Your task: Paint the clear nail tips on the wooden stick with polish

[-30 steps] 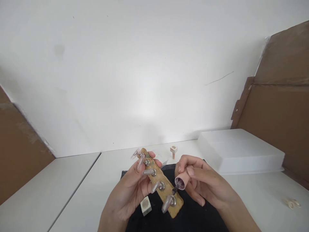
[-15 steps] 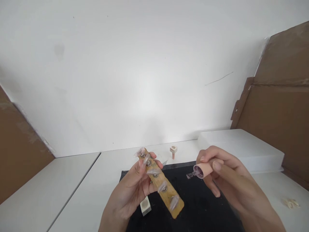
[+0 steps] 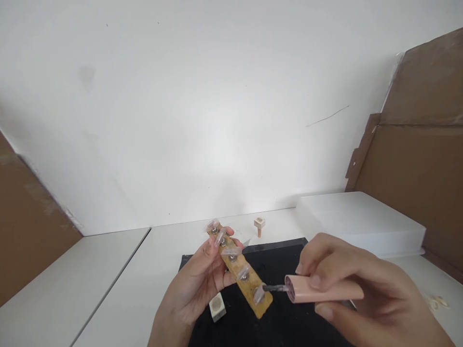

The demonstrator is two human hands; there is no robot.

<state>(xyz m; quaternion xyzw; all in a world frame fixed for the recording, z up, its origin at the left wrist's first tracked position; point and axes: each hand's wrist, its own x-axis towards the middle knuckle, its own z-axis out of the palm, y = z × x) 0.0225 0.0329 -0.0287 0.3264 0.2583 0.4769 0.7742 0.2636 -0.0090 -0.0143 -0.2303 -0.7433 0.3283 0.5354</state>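
My left hand (image 3: pixel 197 279) is closed round a yellowish wooden strip (image 3: pixel 249 290), which slants down to the right. Along the strip sit several false nails (image 3: pixel 232 251), pale and translucent, each on a round metallic mount. Between the fingers and thumb of my right hand (image 3: pixel 347 274) is a pink nail polish brush (image 3: pixel 321 289), held by its cap. Its dark bristle tip meets the lowest false nail (image 3: pixel 259 294) at the strip's near end. A pale square block (image 3: pixel 217 307) with a round mark lies just below my left hand.
A black mat (image 3: pixel 289 318) lies under my hands on the white table (image 3: pixel 119 270). Behind it stands a small pink-stemmed piece with a square top (image 3: pixel 259 224). At right are a white box (image 3: pixel 361 217), small pale pieces (image 3: pixel 438 302) and brown cardboard (image 3: pixel 419 164).
My right hand has turned and moved down with the brush, bringing its tip leftward from the air onto the lowest false nail. The strip has shifted only slightly.
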